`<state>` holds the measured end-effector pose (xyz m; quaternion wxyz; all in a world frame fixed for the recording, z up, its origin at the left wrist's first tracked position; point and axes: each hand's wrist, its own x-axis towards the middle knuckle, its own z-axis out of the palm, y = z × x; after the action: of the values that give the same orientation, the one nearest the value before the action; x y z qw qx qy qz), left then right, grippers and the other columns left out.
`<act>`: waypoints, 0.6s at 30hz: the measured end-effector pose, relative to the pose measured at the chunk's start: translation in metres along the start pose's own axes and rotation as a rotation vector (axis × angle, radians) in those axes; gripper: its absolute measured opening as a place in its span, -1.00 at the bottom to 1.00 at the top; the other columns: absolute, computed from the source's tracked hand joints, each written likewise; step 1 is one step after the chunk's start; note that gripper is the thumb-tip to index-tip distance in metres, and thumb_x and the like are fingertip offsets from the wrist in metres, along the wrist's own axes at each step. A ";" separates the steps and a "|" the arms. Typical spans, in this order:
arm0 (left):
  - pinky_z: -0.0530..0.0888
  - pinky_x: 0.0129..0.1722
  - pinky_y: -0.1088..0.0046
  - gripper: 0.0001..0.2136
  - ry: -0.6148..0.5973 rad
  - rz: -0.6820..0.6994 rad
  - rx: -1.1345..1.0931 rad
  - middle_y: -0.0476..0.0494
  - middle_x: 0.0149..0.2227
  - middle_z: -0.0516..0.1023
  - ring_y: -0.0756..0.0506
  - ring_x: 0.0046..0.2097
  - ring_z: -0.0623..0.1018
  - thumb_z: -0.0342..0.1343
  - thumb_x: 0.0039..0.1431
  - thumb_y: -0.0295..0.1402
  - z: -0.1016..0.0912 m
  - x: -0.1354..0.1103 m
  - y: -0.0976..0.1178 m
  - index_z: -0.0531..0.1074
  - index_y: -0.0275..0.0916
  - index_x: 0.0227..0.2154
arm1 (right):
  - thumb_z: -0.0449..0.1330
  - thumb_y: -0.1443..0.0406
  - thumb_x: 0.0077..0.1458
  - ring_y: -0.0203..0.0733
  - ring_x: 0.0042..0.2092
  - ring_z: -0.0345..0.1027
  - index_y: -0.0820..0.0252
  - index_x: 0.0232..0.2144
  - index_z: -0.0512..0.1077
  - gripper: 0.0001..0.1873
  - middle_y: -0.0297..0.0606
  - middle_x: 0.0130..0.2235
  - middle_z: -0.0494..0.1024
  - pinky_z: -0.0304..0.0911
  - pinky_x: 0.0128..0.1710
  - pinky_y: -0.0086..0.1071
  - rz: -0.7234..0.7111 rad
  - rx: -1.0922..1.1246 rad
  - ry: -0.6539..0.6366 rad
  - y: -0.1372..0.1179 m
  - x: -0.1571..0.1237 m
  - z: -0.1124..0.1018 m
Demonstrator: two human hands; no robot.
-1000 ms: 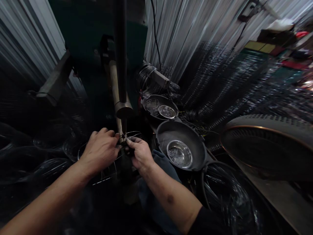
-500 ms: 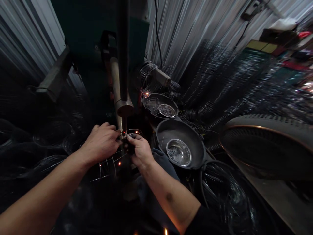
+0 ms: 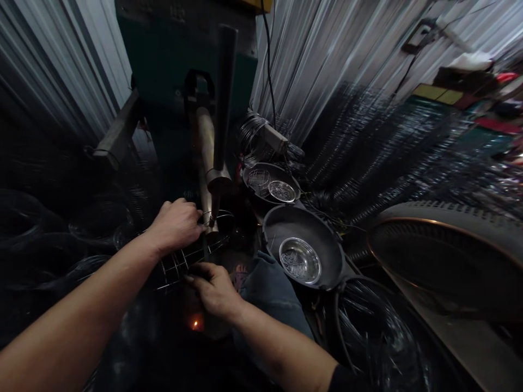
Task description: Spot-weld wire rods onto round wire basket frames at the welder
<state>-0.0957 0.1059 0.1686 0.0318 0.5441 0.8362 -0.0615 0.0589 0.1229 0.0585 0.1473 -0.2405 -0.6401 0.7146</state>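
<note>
My left hand (image 3: 176, 224) is closed on the upper rim of a round wire guard (image 3: 186, 256), holding it under the tip of a spot welder's upper electrode (image 3: 215, 188). My right hand (image 3: 212, 288) grips the guard's lower edge, fingers curled round the wires. The guard's rings and ribs catch the light between the two hands. A small orange glow (image 3: 196, 323) shows below the right hand.
The green welder body (image 3: 171, 60) stands behind the electrode arm. To the right lie two dark pans (image 3: 310, 228) holding steel bowls (image 3: 299, 260) of small wire pieces. Stacks of wire guards (image 3: 379, 332) fill the lower right, and a large fan guard (image 3: 449, 239) leans there. Corrugated metal walls surround.
My right hand has dropped from the weld point down to the guard's lower edge. The sparks at the tip have died. The view has shifted right and down.
</note>
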 end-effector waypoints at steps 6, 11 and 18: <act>0.30 -0.18 0.24 -0.63 0.019 0.011 -0.078 -0.22 -0.19 0.52 -0.27 -0.03 0.40 -0.09 0.15 -0.12 0.004 0.003 -0.006 0.53 -0.17 -0.21 | 0.20 0.21 0.05 -0.18 -0.21 0.41 0.13 -0.31 0.56 -0.82 -0.32 -0.32 0.58 0.32 -0.18 -0.36 -0.075 -0.253 -0.054 0.005 0.006 -0.002; 0.31 -0.19 0.25 -0.64 0.068 -0.011 -0.098 -0.23 -0.16 0.50 -0.27 -0.04 0.41 -0.04 0.14 -0.12 0.012 -0.013 0.000 0.50 -0.19 -0.16 | 0.20 0.30 0.02 -0.17 -0.22 0.42 0.14 -0.31 0.54 -0.84 -0.29 -0.28 0.57 0.31 -0.14 -0.31 -0.085 -0.313 -0.040 0.012 0.001 -0.002; 0.31 -0.17 0.24 -0.63 0.161 -0.094 -0.040 -0.22 -0.17 0.49 -0.24 -0.09 0.39 0.01 0.16 -0.19 0.010 -0.120 0.004 0.42 -0.23 -0.03 | 0.22 0.32 0.01 -0.17 -0.21 0.42 0.20 -0.24 0.53 -0.79 -0.20 -0.26 0.57 0.31 -0.16 -0.33 -0.207 -0.474 -0.275 0.019 -0.061 -0.001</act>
<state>-0.0432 -0.0025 0.1731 -0.0274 0.5065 0.8618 -0.0022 0.1127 0.0892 0.0496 0.0710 -0.1024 -0.8242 0.5524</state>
